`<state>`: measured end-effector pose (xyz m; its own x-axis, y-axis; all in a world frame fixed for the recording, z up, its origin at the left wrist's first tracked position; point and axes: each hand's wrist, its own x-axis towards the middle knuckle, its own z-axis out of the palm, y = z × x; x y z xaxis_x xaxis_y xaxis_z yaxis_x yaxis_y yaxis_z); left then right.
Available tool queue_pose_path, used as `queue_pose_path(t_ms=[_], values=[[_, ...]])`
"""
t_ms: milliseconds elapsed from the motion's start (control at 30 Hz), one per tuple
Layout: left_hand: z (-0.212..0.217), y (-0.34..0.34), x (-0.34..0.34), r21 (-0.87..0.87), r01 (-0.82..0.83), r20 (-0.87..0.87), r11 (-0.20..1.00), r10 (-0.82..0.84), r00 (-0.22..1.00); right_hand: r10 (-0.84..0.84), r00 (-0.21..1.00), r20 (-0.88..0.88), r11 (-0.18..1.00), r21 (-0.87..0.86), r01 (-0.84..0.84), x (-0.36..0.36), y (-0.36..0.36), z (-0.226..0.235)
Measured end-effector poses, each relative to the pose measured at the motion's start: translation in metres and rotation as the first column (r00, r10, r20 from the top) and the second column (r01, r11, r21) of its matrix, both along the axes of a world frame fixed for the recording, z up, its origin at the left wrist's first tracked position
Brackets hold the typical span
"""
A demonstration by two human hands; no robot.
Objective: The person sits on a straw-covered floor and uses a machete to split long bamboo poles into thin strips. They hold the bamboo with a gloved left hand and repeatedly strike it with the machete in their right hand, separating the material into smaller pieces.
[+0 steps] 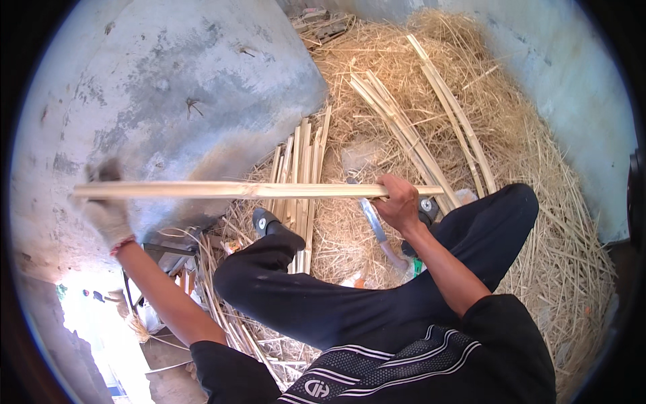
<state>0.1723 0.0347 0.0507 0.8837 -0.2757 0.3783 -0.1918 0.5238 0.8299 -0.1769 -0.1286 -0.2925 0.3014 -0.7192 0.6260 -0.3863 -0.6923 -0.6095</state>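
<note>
A long pale bamboo strip (282, 190) is held level across the view, above my crossed legs. Near its right end, the bare fingers of my right hand (400, 202) are wrapped round it. My left hand (104, 205), in a light glove with dark fingertips, is at the strip's left end. That hand is smeared by motion; the strip passes in front of it, and its grip is unclear. Below my right hand, a knife (374, 225) with a long blade and a pale handle lies slanted on the straw.
Several split strips (303, 161) lie beyond my left foot. More long strips (404, 131) and a curved pair (457, 111) rest on the straw pile (538, 175) ahead and right. A blue-grey wall (202, 74) stands at left, another (565, 74) at right. Thin offcuts lie beside my left knee.
</note>
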Motion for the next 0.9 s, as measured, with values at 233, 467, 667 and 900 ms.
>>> queue_pose_path(t_ms=[233, 467, 667, 900], values=[[-0.129, -0.079, -0.068, 0.849, 0.357, -0.017, 0.390, -0.654, 0.756, 0.018, 0.982, 0.190, 0.984, 0.170, -0.051, 0.012, 0.004, 0.017], [-0.168, -0.107, -0.103, 0.891, 0.454, -0.342, 0.004, -0.650, 0.679, 0.030, 0.999, 0.017, 0.825, 0.565, -0.034, 0.016, 0.013, 0.023], [-0.189, -0.106, -0.128, 0.886, 0.460, -0.351, -0.055, -0.727, 0.590, 0.096, 0.844, 0.528, 0.584, 0.657, -0.477, 0.049, 0.035, 0.036], [-0.180, -0.101, -0.136, 0.971, 0.218, -0.076, 0.092, -0.752, 0.655, 0.040, 0.736, 0.676, 0.600, 0.572, -0.559, 0.063, 0.041, 0.057]])
